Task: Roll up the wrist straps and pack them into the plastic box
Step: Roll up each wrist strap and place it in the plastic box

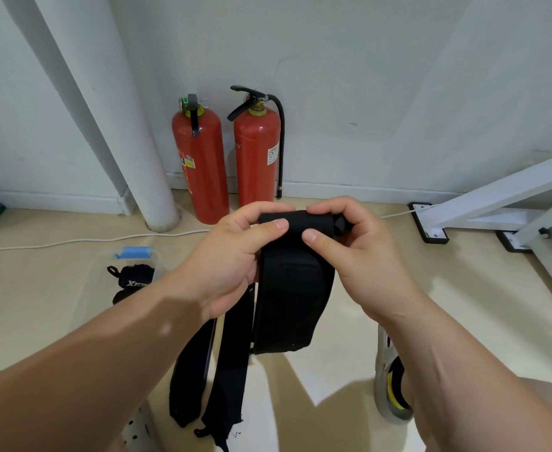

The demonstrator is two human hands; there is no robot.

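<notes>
Both hands held one black wrist strap (287, 298) up over the floor — the left hand (232, 256) pinched the rolled top edge between thumb and curled fingers, and the right hand (349, 252) pinched the same roll from the other side. The strap's loose end hung down flat below them. Two more black straps (216, 370) lay stretched on the floor underneath. To the left sat the clear plastic box (97, 282) (blue latch at its far rim) with a rolled strap (134, 278) inside — two red fire extinguishers (202, 164) stood against the wall.
</notes>
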